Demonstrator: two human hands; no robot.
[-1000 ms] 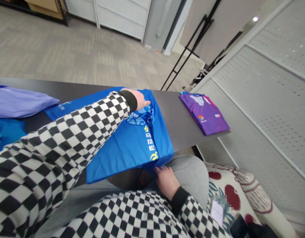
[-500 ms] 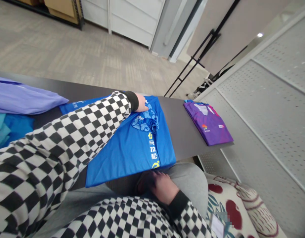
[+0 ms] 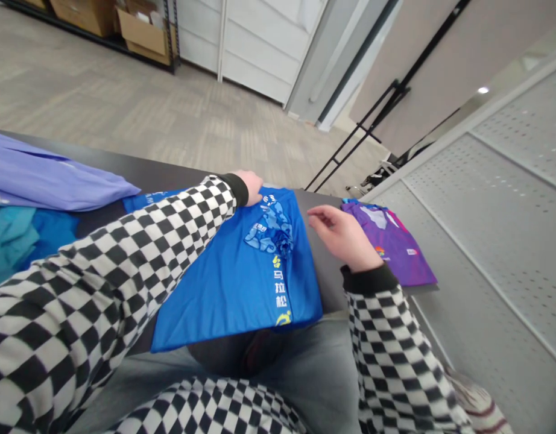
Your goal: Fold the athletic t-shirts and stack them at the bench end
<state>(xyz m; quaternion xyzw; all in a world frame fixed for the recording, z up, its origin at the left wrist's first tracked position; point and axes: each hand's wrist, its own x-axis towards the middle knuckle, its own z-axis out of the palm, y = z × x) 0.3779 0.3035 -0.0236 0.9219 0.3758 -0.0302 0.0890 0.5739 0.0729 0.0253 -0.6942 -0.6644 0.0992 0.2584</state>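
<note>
One blue jersey (image 3: 242,289), under left fingers (image 3: 255,193)

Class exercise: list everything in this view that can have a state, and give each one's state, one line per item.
Left hand: resting at the blue shirt's far edge.
Right hand: open, fingers extended, empty, above the table.
Bright blue printed T-shirt: folded, lying flat.
Purple printed jersey: folded, lying flat.
Lavender cloth: lying in a soft, loose fold.

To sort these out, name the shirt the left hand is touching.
The blue shirt with white and yellow lettering, under the left hand. The purple shirt lies apart to its right, beside the right hand.
</note>
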